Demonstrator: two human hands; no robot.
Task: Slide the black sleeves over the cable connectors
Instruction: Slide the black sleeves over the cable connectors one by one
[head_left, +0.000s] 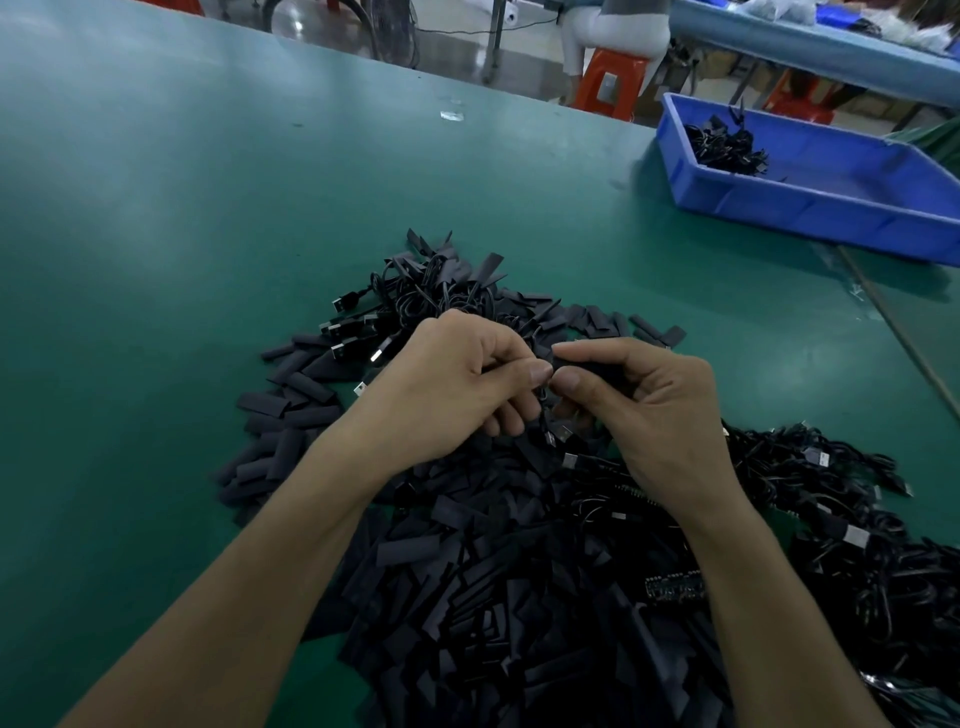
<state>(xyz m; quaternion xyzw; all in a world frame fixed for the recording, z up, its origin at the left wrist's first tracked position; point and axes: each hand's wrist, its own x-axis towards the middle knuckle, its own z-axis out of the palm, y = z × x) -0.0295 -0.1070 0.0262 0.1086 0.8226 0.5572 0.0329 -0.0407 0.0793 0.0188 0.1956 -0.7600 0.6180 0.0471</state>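
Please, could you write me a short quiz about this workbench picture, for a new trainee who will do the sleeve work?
1. True or false: the blue bin holds some black cables.
2. The loose black sleeves lie: A) inside the bin; B) heaped on the table beneath the left hand and right hand; C) on the floor.
3. Fill the gap: the bin stands at the person's far ____.
Key: 1 true; 2 B; 3 right.

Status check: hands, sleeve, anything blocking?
Left hand pinches a cable. Right hand grips a black sleeve. Nothing blocking; loose sleeves piled underneath.
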